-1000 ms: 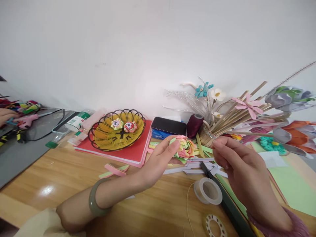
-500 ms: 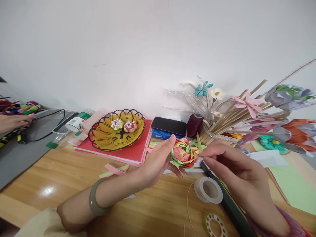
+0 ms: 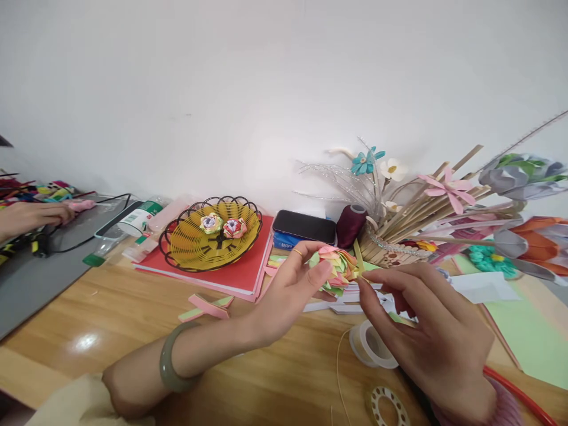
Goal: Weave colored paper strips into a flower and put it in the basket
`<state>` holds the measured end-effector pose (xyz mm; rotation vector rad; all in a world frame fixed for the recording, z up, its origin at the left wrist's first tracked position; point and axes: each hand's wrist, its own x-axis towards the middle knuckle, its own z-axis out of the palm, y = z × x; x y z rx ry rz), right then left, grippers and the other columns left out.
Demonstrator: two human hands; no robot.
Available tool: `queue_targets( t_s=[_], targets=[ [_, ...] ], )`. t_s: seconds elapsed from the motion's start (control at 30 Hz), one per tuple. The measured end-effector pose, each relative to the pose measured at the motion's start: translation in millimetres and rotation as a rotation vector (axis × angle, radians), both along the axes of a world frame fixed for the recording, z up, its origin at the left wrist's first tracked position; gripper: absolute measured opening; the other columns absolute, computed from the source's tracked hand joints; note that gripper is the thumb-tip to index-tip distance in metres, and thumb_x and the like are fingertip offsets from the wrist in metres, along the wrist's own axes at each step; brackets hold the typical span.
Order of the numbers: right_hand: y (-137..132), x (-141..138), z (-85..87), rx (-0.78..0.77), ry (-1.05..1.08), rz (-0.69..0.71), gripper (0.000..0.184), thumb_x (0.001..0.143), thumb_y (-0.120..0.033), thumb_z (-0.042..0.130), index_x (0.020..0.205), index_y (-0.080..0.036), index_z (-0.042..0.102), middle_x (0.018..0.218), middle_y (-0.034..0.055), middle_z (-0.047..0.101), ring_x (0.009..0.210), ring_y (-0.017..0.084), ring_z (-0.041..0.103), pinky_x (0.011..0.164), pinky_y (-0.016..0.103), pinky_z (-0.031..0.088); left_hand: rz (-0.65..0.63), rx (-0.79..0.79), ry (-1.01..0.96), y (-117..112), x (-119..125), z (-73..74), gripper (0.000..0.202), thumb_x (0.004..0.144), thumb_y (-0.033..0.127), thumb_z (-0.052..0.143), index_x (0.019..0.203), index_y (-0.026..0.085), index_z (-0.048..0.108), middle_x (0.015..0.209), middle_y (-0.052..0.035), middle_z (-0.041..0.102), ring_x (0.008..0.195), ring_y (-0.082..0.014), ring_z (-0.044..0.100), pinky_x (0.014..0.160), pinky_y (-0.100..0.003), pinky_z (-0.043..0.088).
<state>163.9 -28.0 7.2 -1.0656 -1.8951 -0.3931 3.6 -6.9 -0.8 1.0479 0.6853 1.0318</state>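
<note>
Head view: paper flower between fingers

Our left hand hides the near side of the paper flower. We cannot tell whether our right hand pinches its edge. That hand also covers part of the tape roll. The frame cuts off a co-worker's hand at 9 o'clock and the paper tulips at 3 o'clock.

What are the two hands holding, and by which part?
The left hand grips the paper flower by its left side; the right hand pinches a petal tip at its right edge.
</note>
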Motion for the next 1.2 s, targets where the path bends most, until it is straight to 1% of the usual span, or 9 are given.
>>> queue_targets(
  t_s=[0.1,0.2,0.3,0.4,0.5,0.63,0.87,1.07,1.2],
  targets=[
    [0.1,0.1,-0.4,0.009,-0.065,-0.034,0.012,0.079,-0.014,0.063,0.088,-0.019,0.058,0.069,0.003,0.06,0.057,0.013,0.056,0.048,0.026,0.041,-0.027,0.061,0.013,-3.2,-0.4,1.0,0.027,0.083,0.035,0.055,0.105,0.021,0.046,0.111,-0.0054,0.054,0.094,-0.0147,0.054,0.078,-0.029,0.05],
    [1.1,1.7,-1.7,0.032,-0.118,-0.073,0.012,0.08,-0.017,0.062,0.091,-0.019,0.058,0.068,0.0026,0.062,0.057,0.014,0.058,0.05,0.027,0.043,-0.045,0.131,0.029,-5.1,-0.9,-0.9,0.027,0.084,0.032,0.055,0.107,0.023,0.046,0.112,-0.0041,0.053,0.102,-0.0157,0.05,0.086,-0.03,0.044],
    [2.3,3.0,-3.3,0.064,-0.161,-0.093,0.014,0.08,-0.016,0.062,0.093,-0.018,0.059,0.067,0.0023,0.062,0.055,0.013,0.059,0.05,0.027,0.043,-0.049,0.189,0.07,-6.1,-0.8,-4.5,0.029,0.084,0.032,0.054,0.11,0.024,0.044,0.116,-0.0046,0.052,0.107,-0.0172,0.047,0.089,-0.032,0.042],
    [3.4,2.6,-3.9,0.04,-0.143,-0.094,0.012,0.081,-0.017,0.06,0.093,-0.018,0.06,0.066,0.0017,0.061,0.053,0.013,0.058,0.046,0.026,0.041,-0.013,0.289,0.134,-6.9,-0.2,-7.9,0.032,0.084,0.03,0.054,0.113,0.024,0.043,0.116,-0.0056,0.051,0.109,-0.0178,0.045,0.092,-0.032,0.04],
    [4.0,1.7,-2.9,-0.016,-0.085,-0.079,0.007,0.083,-0.018,0.058,0.09,-0.019,0.06,0.065,0.0012,0.059,0.046,0.011,0.052,0.041,0.025,0.037,0.019,0.362,0.184,-7.5,0.1,-9.4,0.034,0.084,0.028,0.054,0.115,0.025,0.042,0.115,-0.0049,0.048,0.108,-0.0168,0.045,0.092,-0.031,0.04],
    [4.9,1.8,-1.1,-0.048,-0.046,-0.052,0.005,0.083,-0.018,0.059,0.088,-0.021,0.059,0.066,0.0004,0.06,0.045,0.009,0.046,0.04,0.024,0.035,-0.008,0.372,0.207,-8.1,-0.6,-8.8,0.035,0.084,0.026,0.054,0.115,0.025,0.039,0.12,-0.0047,0.046,0.109,-0.0161,0.046,0.094,-0.031,0.039],
    [6.6,2.6,-1.8,-0.034,-0.063,-0.085,0.003,0.083,-0.017,0.058,0.085,-0.019,0.059,0.066,0.0017,0.06,0.05,0.011,0.052,0.042,0.024,0.036,-0.018,0.377,0.213,-8.4,0.6,-12.7,0.036,0.083,0.022,0.055,0.113,0.025,0.036,0.127,-0.006,0.039,0.115,-0.0178,0.043,0.094,-0.032,0.039],
    [7.1,3.4,-2.6,0.005,-0.085,-0.081,0.004,0.085,-0.021,0.057,0.08,-0.019,0.057,0.064,0.0013,0.06,0.051,0.011,0.056,0.04,0.023,0.035,-0.011,0.394,0.197,-8.8,2.0,-15.7,0.038,0.081,0.017,0.055,0.113,0.025,0.035,0.125,-0.006,0.039,0.116,-0.0183,0.043,0.095,-0.034,0.038],
    [4.6,5.3,-3.8,0.002,-0.092,-0.076,0.003,0.084,-0.019,0.058,0.082,-0.019,0.057,0.066,0.0027,0.061,0.054,0.012,0.056,0.042,0.024,0.036,-0.02,0.391,0.171,-9.2,2.6,-14.4,0.037,0.082,0.017,0.054,0.112,0.024,0.034,0.123,-0.0059,0.04,0.115,-0.0173,0.043,0.096,-0.034,0.038]
  ],
)
